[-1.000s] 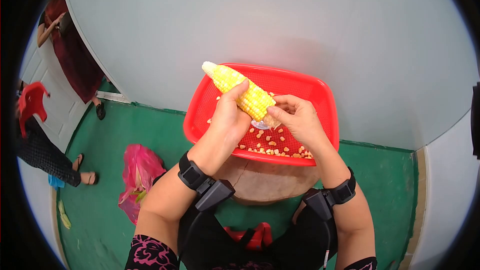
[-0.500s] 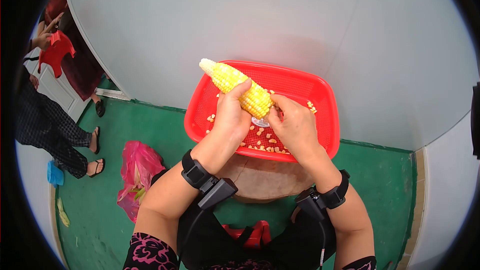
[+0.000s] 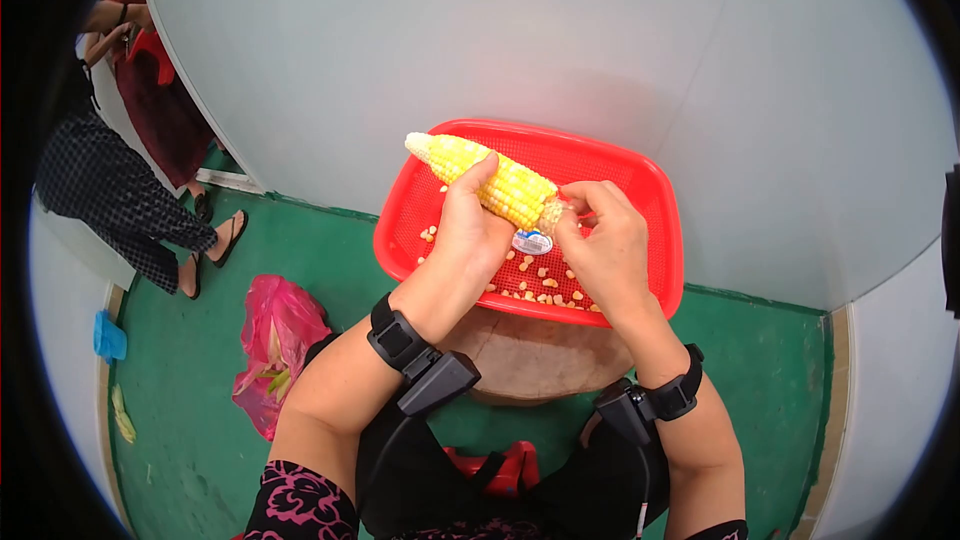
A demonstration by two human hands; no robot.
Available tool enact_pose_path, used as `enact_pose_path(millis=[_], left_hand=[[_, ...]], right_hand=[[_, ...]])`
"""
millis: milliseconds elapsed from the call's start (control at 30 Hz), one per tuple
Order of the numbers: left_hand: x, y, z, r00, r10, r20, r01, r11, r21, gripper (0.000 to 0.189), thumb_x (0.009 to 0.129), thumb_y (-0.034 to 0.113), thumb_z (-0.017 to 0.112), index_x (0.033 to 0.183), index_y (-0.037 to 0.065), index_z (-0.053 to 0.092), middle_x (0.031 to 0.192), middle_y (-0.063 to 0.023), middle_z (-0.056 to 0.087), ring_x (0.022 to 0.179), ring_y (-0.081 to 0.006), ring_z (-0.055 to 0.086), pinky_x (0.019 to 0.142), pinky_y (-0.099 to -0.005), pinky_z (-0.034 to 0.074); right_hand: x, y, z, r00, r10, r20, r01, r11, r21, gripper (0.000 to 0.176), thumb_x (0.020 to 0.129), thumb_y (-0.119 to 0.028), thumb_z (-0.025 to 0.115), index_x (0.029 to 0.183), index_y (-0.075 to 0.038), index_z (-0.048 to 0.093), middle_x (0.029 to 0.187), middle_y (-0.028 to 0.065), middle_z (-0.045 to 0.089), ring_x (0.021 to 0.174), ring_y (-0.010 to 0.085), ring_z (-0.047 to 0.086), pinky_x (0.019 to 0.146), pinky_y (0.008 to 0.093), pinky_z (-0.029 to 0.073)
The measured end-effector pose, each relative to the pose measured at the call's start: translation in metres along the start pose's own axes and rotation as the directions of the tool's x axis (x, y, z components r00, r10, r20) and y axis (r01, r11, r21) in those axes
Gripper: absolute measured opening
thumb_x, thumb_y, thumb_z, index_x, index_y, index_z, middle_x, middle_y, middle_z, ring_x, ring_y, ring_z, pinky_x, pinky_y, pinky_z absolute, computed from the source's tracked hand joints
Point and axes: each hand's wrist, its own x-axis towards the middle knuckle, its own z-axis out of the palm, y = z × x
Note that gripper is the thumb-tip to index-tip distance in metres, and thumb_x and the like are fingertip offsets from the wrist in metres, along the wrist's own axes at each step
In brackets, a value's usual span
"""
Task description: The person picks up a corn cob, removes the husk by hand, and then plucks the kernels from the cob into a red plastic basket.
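My left hand is wrapped round the middle of a yellow ear of corn, its thumb lying along the top. The pale narrow tip points up and left; the lower right end is bare of kernels. At that bare end, my right hand has thumb and fingers pinched against the cob; whatever lies between its fingertips is hidden. Both hands are above a red plastic basket with a mesh bottom. Loose kernels are scattered inside it, and an oval label shows beneath the cob.
The basket rests on a round wooden block close to a grey wall. On the green floor to the left lie a pink plastic bag and a piece of husk. People stand by the doorway at left, near a blue container.
The right hand has shifted slightly right, and more of the cob's bare end shows. The ear has tilted slightly flatter. A person at left has moved towards the doorway.
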Motion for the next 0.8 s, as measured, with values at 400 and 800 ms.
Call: enact_pose_path(millis=[400, 800], left_hand=[[0.002, 0.001, -0.003, 1.000, 0.007, -0.004, -0.007, 0.999, -0.038, 0.033, 0.087, 0.014, 0.050, 0.116, 0.002, 0.040, 0.115, -0.0121, 0.047, 0.110, -0.0278, 0.045, 0.098, -0.0454, 0.034], [0.009, -0.008, -0.010, 0.993, 0.116, -0.009, -0.116, 0.993, 0.032, 0.034, 0.087, 0.016, 0.053, 0.116, 0.003, 0.040, 0.113, -0.0102, 0.047, 0.108, -0.0248, 0.046, 0.097, -0.0426, 0.036]], right_hand=[[-0.004, 0.002, 0.004, 0.995, -0.058, 0.078, 0.050, 0.994, 0.100, 0.027, 0.077, -0.009, 0.060, 0.102, 0.001, 0.059, 0.099, 0.0160, 0.055, 0.090, 0.0309, 0.057, 0.076, 0.0358, 0.047], [-0.003, 0.004, 0.008, 0.998, 0.012, 0.068, -0.022, 0.988, 0.151, 0.013, 0.074, -0.001, 0.063, 0.086, 0.002, 0.057, 0.083, 0.0120, 0.058, 0.073, 0.0201, 0.059, 0.064, 0.0285, 0.049]])
